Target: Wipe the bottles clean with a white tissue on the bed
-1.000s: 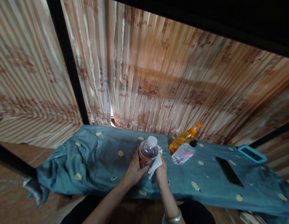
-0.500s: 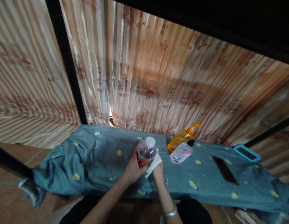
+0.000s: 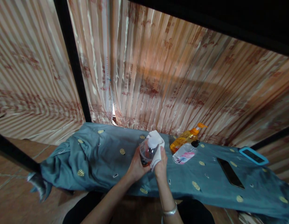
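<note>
A clear plastic bottle (image 3: 146, 152) with a white cap stands upright between my hands, above the cloth-covered surface. My left hand (image 3: 137, 165) is closed around its lower left side. Against the bottle's right side, my right hand (image 3: 161, 163) grips a white cloth or tissue (image 3: 156, 158), which also reaches up behind the cap. To the right, an orange pump bottle (image 3: 185, 138) and a clear bottle with a black cap and pink label (image 3: 185, 153) lie tilted side by side, apart from my hands.
Teal fabric with yellow pineapple prints (image 3: 107, 168) covers the long surface. Farther right lie a dark phone (image 3: 230, 173) and a blue-framed object (image 3: 254, 156). Black posts (image 3: 73, 59) stand at the left, and a striped patterned curtain (image 3: 153, 68) hangs behind.
The white cloth has spread up behind the bottle's cap and along its right side, moved by my right hand. My left hand keeps its hold. The camera view has shifted slightly.
</note>
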`<move>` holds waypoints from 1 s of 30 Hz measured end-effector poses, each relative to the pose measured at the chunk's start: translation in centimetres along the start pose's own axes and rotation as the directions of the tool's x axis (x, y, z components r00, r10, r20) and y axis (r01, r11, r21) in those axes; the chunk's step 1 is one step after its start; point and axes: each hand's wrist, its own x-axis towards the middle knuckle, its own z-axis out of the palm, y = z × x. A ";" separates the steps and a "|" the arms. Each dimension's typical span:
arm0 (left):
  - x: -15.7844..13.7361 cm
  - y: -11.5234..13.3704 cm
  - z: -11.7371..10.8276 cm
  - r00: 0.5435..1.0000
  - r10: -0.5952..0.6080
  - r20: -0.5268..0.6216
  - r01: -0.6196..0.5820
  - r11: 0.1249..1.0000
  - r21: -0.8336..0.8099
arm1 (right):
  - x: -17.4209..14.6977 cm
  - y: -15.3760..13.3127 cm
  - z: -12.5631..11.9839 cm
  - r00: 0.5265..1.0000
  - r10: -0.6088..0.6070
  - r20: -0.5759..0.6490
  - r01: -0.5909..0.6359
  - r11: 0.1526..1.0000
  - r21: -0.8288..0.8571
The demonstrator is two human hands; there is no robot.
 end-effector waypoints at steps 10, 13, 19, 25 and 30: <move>0.2 0.5 -0.2 0.999 -0.032 0.026 0.033 0.999 -0.041 | -1.3 3.5 -1.6 0.984 0.159 0.079 -0.171 0.970 0.174; 0.3 0.5 -0.1 1.000 -0.002 0.022 0.003 0.999 -0.036 | -0.4 1.0 -1.3 0.985 0.152 0.083 -0.168 0.955 0.243; 0.3 0.2 0.0 0.999 -0.028 0.022 0.029 0.998 -0.049 | 2.0 0.3 0.0 0.977 0.136 0.164 -0.181 0.936 0.303; 0.3 0.2 -0.2 0.999 -0.050 0.011 0.049 0.998 0.032 | 0.4 6.0 -0.6 0.977 0.171 0.129 -0.194 0.962 0.192; 0.3 0.3 -0.1 0.998 -0.028 -0.061 0.031 0.998 0.046 | -1.2 4.6 -1.4 0.972 0.215 0.100 -0.231 0.953 0.198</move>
